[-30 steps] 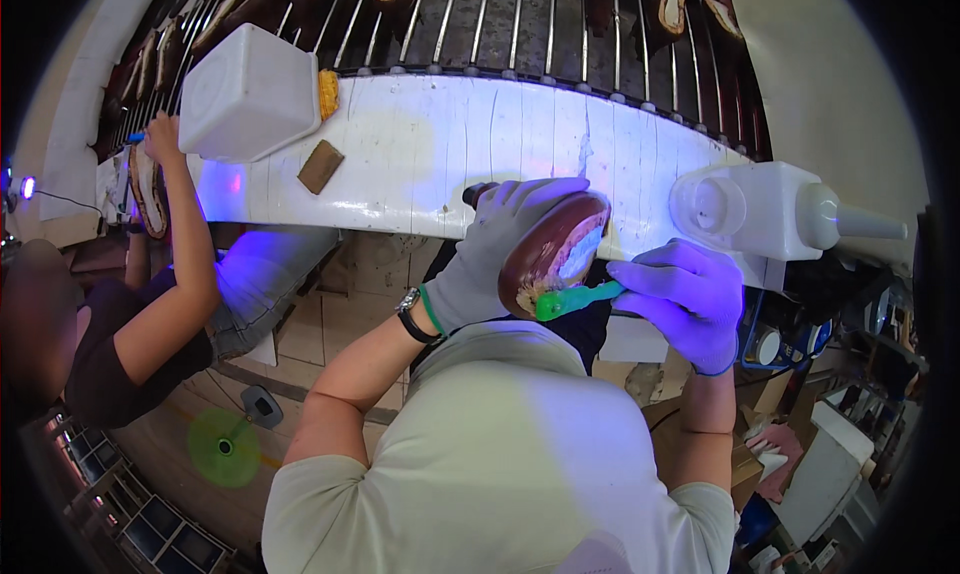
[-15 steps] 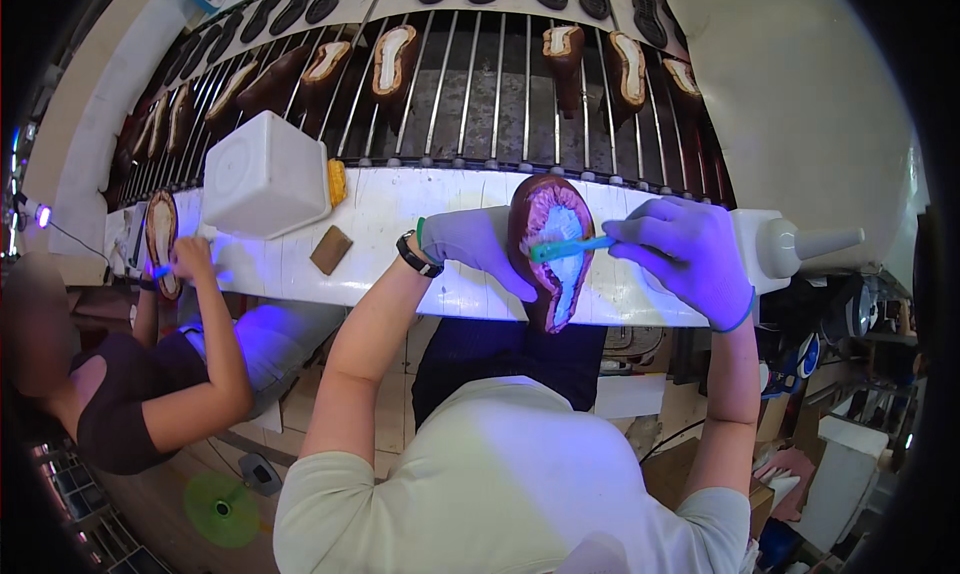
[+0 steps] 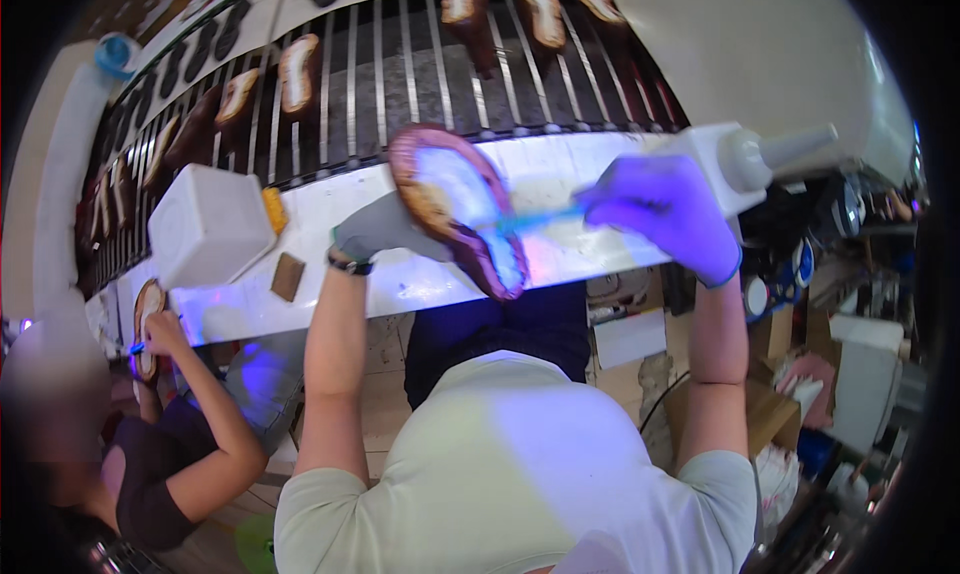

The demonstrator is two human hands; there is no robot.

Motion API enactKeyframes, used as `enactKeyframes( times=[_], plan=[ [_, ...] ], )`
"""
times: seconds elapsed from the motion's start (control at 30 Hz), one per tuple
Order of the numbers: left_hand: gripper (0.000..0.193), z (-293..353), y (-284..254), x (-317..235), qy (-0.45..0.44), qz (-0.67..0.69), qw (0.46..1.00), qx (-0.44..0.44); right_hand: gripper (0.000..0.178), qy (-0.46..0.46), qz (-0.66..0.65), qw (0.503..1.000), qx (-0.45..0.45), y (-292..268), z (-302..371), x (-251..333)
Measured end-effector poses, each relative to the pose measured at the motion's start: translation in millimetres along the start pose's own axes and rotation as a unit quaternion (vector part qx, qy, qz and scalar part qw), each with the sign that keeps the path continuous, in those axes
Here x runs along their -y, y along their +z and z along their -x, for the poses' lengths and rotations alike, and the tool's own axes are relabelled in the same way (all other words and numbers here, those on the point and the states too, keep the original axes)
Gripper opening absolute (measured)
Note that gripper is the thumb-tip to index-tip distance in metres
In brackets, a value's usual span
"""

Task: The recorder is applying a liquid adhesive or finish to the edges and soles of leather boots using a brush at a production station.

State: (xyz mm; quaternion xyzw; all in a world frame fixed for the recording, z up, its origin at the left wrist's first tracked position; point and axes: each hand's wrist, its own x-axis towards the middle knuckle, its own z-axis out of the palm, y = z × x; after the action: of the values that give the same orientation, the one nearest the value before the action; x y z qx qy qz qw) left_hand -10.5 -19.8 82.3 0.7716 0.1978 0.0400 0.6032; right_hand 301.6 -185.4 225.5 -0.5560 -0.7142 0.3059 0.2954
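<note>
My left hand [image 3: 385, 232], in a grey glove, grips a brown shoe upper [image 3: 440, 179] by its side, bottom face up and tilted over the white bench. That bottom face is pale in the middle, with a brown folded margin round it. From the right, my gloved right hand [image 3: 665, 217] pinches a blue-green toothbrush-like brush [image 3: 548, 217]. The brush's head lies against the bottom face near its right margin, smeared by motion. Some fingers of the left hand are hidden behind the upper.
On the bench [image 3: 385, 296] stand a white tub [image 3: 208, 229], a yellow sponge [image 3: 274, 211], a brown block [image 3: 287, 277] and a white nozzle bottle [image 3: 742, 164]. Beyond runs a barred rack with several shoe uppers [image 3: 298, 76]. At left a co-worker's hand [image 3: 165, 332] works on another upper [image 3: 150, 304].
The shoe upper has moved left and is turned, its bottom face showing more fully. The brush has gone from the wide part toward the narrower near part. The whole view has shifted.
</note>
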Motion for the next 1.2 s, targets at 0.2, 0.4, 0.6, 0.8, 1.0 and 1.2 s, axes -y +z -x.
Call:
enactKeyframes(
  times=[0.2, 0.4, 0.6, 0.8, 1.0, 1.2],
  plan=[
    [0.063, 40.0, 32.8, 75.1, -0.091, 0.264, 0.925, -0.257, 0.026, 0.353, 0.243, 0.870, -0.243, 15.4, 94.6, -70.2],
    [0.072, 31.9, 77.7, 88.0, 0.021, 0.525, 0.784, -0.332, 0.022, 0.390, 0.320, 0.827, -0.249, 58.2, 120.7, -99.7],
    [0.080, 15.9, 95.9, 47.8, 0.005, 0.721, 0.670, -0.177, 0.026, 0.349, 0.217, 0.870, -0.273, 61.2, 124.5, -113.8],
    [0.079, 20.1, 100.4, 28.8, -0.061, 0.704, 0.659, -0.256, 0.032, 0.386, -0.273, 0.801, -0.368, 65.6, 137.3, -110.7],
    [0.046, 9.7, 110.8, 22.1, 0.159, 0.553, 0.803, -0.154, 0.036, 0.325, -0.396, 0.802, -0.308, 47.4, 102.3, -82.3],
    [0.059, -5.8, 102.9, -22.4, -0.048, 0.590, 0.777, -0.215, 0.024, 0.167, -0.227, 0.938, -0.202, 23.8, 63.3, -21.3]
  ],
)
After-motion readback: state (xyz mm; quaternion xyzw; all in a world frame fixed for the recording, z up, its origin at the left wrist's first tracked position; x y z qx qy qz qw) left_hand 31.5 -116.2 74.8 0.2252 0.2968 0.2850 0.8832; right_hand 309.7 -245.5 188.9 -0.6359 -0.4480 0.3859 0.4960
